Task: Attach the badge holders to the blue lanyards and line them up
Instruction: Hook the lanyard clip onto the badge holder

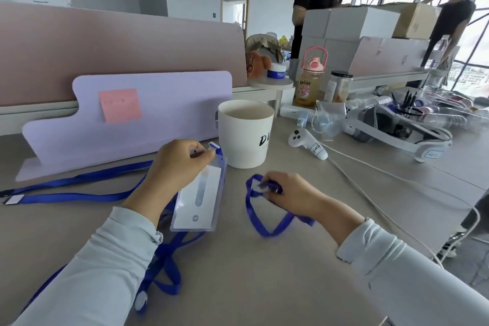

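My left hand (177,164) pinches the top of a clear badge holder (199,196) with a white card inside, holding it just above the grey desk. My right hand (289,190) is closed on the clip end of a blue lanyard (267,227), whose strap loops below and left of the hand. A second blue lanyard (74,188) stretches across the desk to the left, ending in a white tab near the edge. More blue strap (169,264) lies tangled under my left forearm, with a round white part near the bottom.
A white cup (246,137) stands just behind the badge holder. A lilac board with a pink sticky note (120,104) leans at the back left. To the right lie a white controller (307,143), a headset (391,130), a white cable and bottles. Two people stand behind boxes.
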The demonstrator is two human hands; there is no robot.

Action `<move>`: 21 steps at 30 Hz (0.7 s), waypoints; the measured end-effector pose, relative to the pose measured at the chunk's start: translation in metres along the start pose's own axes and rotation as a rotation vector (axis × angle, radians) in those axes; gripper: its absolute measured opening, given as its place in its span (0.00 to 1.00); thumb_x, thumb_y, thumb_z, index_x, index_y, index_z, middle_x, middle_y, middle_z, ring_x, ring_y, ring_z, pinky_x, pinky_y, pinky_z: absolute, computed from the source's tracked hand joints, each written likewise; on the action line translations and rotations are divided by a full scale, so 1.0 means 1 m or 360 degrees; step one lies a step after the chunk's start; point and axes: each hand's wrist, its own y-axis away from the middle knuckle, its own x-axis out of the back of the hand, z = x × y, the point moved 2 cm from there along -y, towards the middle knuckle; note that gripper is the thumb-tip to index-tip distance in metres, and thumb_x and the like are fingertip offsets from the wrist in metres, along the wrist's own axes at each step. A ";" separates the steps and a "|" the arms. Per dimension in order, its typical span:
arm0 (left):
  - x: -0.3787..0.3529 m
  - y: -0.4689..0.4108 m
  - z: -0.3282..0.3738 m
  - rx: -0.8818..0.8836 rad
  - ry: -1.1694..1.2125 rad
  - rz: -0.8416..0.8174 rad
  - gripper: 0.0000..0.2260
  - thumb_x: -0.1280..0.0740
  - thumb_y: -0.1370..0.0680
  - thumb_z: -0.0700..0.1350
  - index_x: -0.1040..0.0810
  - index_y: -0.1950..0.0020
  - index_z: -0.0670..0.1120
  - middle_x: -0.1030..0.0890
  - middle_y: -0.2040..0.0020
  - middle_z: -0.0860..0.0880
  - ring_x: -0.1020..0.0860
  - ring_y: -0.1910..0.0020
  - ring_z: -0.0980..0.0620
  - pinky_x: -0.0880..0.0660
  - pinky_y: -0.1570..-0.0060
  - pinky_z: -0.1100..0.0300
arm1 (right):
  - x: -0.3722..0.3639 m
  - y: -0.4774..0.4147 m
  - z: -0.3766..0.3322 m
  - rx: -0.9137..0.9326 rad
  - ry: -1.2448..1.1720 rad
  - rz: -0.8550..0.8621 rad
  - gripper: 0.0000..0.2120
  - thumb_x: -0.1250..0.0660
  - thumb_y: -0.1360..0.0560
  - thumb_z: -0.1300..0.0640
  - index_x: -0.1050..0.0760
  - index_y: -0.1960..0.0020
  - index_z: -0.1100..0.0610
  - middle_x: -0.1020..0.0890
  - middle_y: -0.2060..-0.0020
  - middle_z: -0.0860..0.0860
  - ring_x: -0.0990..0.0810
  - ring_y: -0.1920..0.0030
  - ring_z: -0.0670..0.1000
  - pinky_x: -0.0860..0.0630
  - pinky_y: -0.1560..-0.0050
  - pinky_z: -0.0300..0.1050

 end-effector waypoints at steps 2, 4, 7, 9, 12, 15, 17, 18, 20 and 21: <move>0.005 -0.002 -0.003 0.0009 0.0015 0.0089 0.13 0.36 0.24 0.50 0.24 0.63 0.42 0.24 0.69 0.50 0.28 0.68 0.52 0.36 0.70 0.63 | 0.019 -0.012 -0.012 0.0097 -0.0031 0.0124 0.06 0.35 0.26 0.58 0.24 0.50 0.50 0.21 0.60 0.49 0.26 0.63 0.45 0.31 0.62 0.32; 0.009 -0.004 -0.008 0.0009 0.0054 0.0180 0.14 0.36 0.24 0.50 0.22 0.59 0.40 0.21 0.64 0.45 0.25 0.64 0.48 0.33 0.68 0.62 | 0.039 -0.026 -0.032 0.0184 -0.0065 0.0159 0.08 0.35 0.25 0.57 0.25 0.48 0.49 0.22 0.60 0.44 0.26 0.63 0.42 0.31 0.63 0.28; 0.009 -0.007 -0.015 0.0036 0.0067 0.0206 0.13 0.37 0.23 0.51 0.22 0.55 0.42 0.21 0.61 0.49 0.24 0.61 0.49 0.33 0.66 0.61 | 0.066 -0.053 -0.058 0.0297 -0.0169 0.0274 0.07 0.34 0.25 0.59 0.24 0.48 0.52 0.23 0.58 0.40 0.25 0.59 0.40 0.31 0.58 0.27; 0.009 -0.009 -0.018 0.0031 0.0038 0.0216 0.12 0.38 0.22 0.52 0.22 0.53 0.44 0.23 0.59 0.52 0.26 0.60 0.54 0.34 0.66 0.67 | 0.078 -0.073 -0.068 0.0326 -0.0245 0.0412 0.07 0.32 0.26 0.58 0.24 0.49 0.53 0.22 0.55 0.44 0.24 0.55 0.43 0.29 0.52 0.34; 0.013 -0.009 -0.022 0.0033 0.0061 0.0277 0.11 0.38 0.22 0.52 0.22 0.51 0.46 0.24 0.59 0.54 0.27 0.62 0.58 0.37 0.66 0.73 | 0.091 -0.100 -0.074 0.0316 -0.0338 0.0661 0.09 0.31 0.27 0.60 0.24 0.47 0.58 0.22 0.53 0.50 0.25 0.53 0.47 0.30 0.53 0.35; 0.015 -0.009 -0.024 0.0026 0.0100 0.0304 0.08 0.39 0.22 0.51 0.25 0.53 0.48 0.25 0.62 0.58 0.28 0.65 0.64 0.35 0.68 0.75 | 0.102 -0.125 -0.080 0.0320 -0.0361 0.0848 0.09 0.33 0.26 0.60 0.24 0.46 0.60 0.23 0.53 0.48 0.26 0.52 0.48 0.32 0.53 0.33; 0.016 -0.010 -0.026 0.0018 0.0105 0.0306 0.07 0.39 0.21 0.51 0.26 0.54 0.50 0.24 0.62 0.57 0.28 0.64 0.66 0.35 0.68 0.75 | 0.107 -0.143 -0.084 0.0337 -0.0321 0.0964 0.08 0.35 0.25 0.60 0.24 0.46 0.58 0.22 0.51 0.51 0.26 0.46 0.53 0.31 0.49 0.36; 0.016 -0.010 -0.027 0.0015 0.0098 0.0308 0.08 0.39 0.22 0.52 0.25 0.53 0.49 0.24 0.61 0.56 0.28 0.64 0.65 0.35 0.68 0.75 | 0.109 -0.151 -0.084 0.0334 -0.0296 0.1004 0.08 0.35 0.25 0.60 0.24 0.46 0.56 0.21 0.50 0.52 0.26 0.44 0.55 0.29 0.46 0.41; 0.016 -0.012 -0.030 0.0017 0.0090 0.0305 0.10 0.39 0.22 0.52 0.23 0.51 0.47 0.23 0.59 0.55 0.28 0.64 0.65 0.35 0.67 0.75 | 0.110 -0.165 -0.085 0.0312 -0.0244 0.1030 0.08 0.36 0.25 0.58 0.24 0.46 0.54 0.21 0.50 0.51 0.27 0.42 0.58 0.28 0.41 0.50; 0.016 -0.012 -0.031 0.0019 0.0091 0.0304 0.10 0.39 0.22 0.52 0.23 0.50 0.47 0.23 0.59 0.54 0.27 0.63 0.64 0.35 0.66 0.75 | 0.110 -0.171 -0.084 0.0306 -0.0189 0.1034 0.08 0.36 0.26 0.58 0.25 0.46 0.54 0.21 0.50 0.52 0.27 0.42 0.59 0.28 0.40 0.53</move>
